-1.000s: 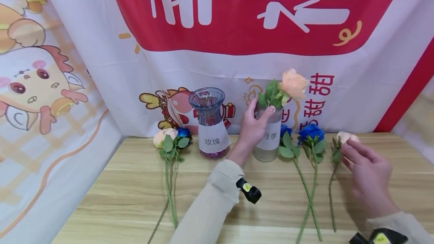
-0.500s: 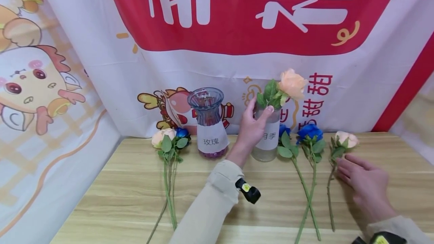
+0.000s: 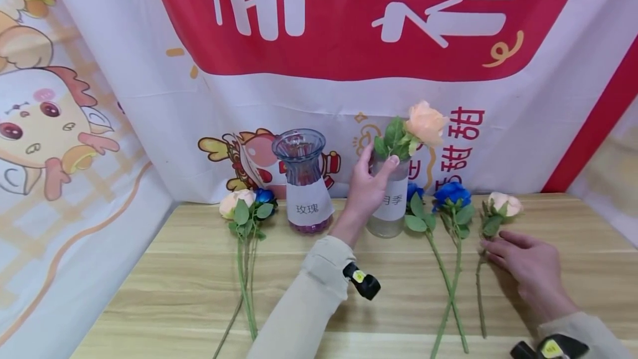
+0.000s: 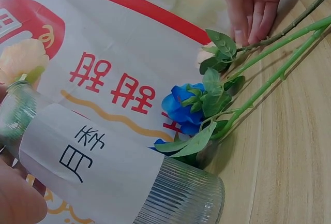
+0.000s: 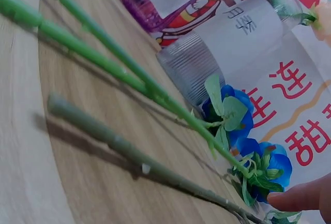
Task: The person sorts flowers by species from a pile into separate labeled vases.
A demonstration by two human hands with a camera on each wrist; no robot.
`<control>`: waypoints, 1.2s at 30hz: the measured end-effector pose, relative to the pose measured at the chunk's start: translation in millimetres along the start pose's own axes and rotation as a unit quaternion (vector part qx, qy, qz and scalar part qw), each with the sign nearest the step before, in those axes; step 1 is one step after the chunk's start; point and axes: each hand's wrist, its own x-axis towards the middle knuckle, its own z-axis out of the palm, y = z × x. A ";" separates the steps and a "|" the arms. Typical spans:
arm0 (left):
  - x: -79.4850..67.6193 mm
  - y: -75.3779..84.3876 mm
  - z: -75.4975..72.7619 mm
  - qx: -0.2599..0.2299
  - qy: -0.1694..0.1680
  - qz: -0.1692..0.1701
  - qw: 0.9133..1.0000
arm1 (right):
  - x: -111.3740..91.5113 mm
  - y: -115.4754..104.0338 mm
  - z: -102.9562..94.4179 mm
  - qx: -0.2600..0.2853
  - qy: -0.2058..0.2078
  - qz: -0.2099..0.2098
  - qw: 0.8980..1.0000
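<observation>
My left hand (image 3: 366,187) grips the upper part of a ribbed clear glass vase (image 3: 386,230), which bears a white paper label. A peach rose (image 3: 427,122) with green leaves stands in that vase and leans right. On the table at the right lies a pale pink rose (image 3: 505,204) with a brownish-green stem (image 5: 129,154). My right hand (image 3: 530,265) is beside this stem, just below the leaves, fingers extended and fingertips at it. In the left wrist view the right hand (image 4: 256,4) shows fairly straight fingers close to the stem.
Between vase and right hand lie two blue roses (image 3: 452,195) with crossing stems. A purple-blue glass vase (image 3: 304,168) with a label stands left of centre. Farther left, pale and blue roses (image 3: 241,206) lie on the wooden table (image 3: 164,281). A printed cloth (image 3: 339,98) hangs behind.
My right hand has moved from the pale pink rose's bloom down to its stem, uncovering the bloom. My left hand keeps its grip on the clear vase. The view has shifted slightly.
</observation>
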 end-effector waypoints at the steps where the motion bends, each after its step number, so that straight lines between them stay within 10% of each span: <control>1: 0.0 -0.1 0.1 -0.001 0.000 -0.001 1.000 | 0.7 0.8 -0.2 -0.022 0.004 -0.006 1.000; 12: 0.2 0.0 -0.1 -0.006 -0.004 0.000 1.000 | 6.4 1.5 4.8 -0.181 0.061 -0.039 0.981; 36: -1.2 -0.3 0.0 -0.003 0.000 0.010 1.000 | 6.6 -1.3 0.7 -0.176 0.055 -0.052 0.981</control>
